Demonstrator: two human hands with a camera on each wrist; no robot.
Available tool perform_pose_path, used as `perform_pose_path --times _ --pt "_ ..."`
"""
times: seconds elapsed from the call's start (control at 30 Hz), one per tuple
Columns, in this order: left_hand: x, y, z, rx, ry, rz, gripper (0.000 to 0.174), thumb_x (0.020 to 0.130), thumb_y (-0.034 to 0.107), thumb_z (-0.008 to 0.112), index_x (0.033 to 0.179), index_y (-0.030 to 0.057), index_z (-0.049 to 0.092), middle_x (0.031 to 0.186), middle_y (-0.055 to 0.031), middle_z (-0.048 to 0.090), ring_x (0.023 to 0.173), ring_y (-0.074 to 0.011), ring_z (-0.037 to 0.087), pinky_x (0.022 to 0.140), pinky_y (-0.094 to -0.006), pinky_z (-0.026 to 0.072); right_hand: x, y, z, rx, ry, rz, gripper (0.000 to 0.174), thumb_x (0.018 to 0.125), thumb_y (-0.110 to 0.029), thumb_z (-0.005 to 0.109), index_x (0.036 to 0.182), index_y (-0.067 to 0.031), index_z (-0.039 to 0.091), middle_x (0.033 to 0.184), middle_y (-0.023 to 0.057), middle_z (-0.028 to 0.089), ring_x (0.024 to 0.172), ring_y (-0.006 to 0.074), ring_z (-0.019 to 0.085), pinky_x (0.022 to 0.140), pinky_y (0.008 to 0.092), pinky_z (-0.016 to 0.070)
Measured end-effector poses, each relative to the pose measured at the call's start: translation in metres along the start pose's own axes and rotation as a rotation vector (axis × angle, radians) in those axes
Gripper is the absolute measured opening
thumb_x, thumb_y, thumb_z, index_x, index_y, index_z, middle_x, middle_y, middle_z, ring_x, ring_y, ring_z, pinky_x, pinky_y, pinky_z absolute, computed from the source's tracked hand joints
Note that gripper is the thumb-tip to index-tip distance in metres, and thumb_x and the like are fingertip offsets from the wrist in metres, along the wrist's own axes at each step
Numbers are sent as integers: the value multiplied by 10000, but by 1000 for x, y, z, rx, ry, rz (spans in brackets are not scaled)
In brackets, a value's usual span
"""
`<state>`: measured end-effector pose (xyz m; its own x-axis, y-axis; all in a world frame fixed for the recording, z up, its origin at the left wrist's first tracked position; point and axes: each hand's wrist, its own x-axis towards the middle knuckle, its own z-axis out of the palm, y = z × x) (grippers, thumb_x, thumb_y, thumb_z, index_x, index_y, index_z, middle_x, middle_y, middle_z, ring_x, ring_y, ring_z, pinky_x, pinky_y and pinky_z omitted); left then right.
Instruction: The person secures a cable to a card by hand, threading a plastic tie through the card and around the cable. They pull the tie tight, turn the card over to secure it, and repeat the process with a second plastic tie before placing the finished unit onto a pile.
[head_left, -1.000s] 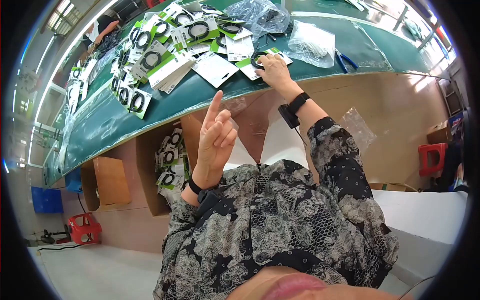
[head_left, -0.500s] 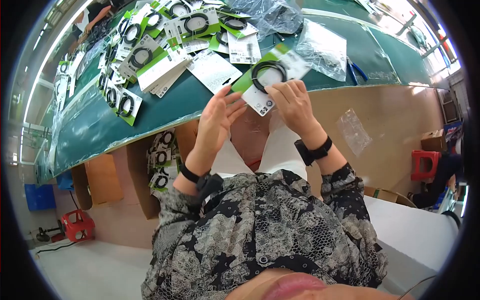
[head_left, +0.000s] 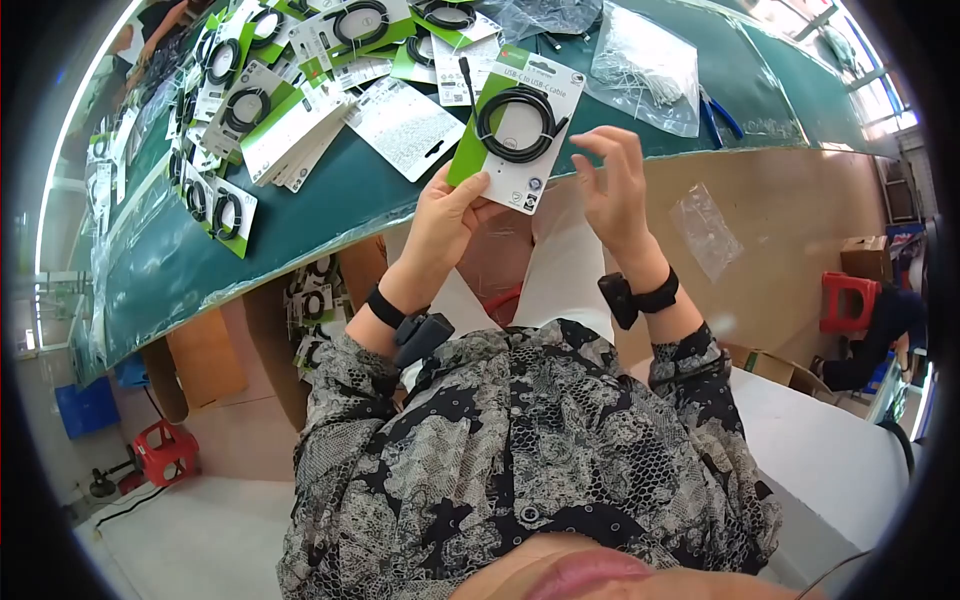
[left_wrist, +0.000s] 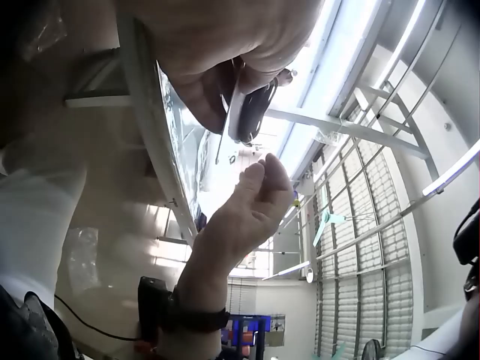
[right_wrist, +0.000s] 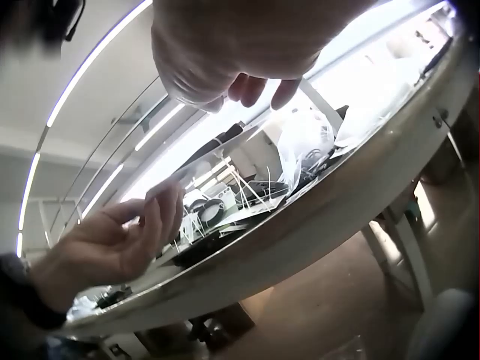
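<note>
In the head view my left hand pinches the lower left corner of a white and green card with a coiled black USB-C cable, thumb in front and fingers behind. The card is held up over the table's near edge, its printed front facing me. To the right of the card is my right hand, its fingers loosely bent with a gap to the thumb and nothing between them. From the left wrist the card shows edge-on. The right wrist view also catches the left hand at the card's edge.
A heap of carded cables covers the table's left side, beside a stack of cards. One white card lies face down near the held one. A clear bag of white ties and blue-handled pliers lie at right.
My right hand picked the carded cable up off the table and brought it nearer. The left hand has since taken hold of its lower corner, and the right hand has let go.
</note>
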<state>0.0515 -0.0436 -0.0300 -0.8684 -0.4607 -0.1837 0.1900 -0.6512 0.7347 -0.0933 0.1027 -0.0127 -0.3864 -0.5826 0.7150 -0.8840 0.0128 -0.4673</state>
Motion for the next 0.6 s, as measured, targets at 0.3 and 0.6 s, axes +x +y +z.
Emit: perform_pose_path --times 0.3,0.6 --pt "3 -1 -29 176 -82 -7 294 939 105 514 1218 12 503 1104 -90 616 1012 -189 617 915 -315 510 30 37 -37 -182 34 -117 242 858 -27 587 1101 -39 594 1070 125 548 923 225 542 803 300 455" --pt "-8 -26 18 -281 51 123 359 988 206 445 1300 28 460 1271 -88 520 1161 -180 504 952 -341 448 -7 -21 26 632 148 715 454 910 -187 601 1281 -9 410 1091 77 554 973 124 526 852 261 443"
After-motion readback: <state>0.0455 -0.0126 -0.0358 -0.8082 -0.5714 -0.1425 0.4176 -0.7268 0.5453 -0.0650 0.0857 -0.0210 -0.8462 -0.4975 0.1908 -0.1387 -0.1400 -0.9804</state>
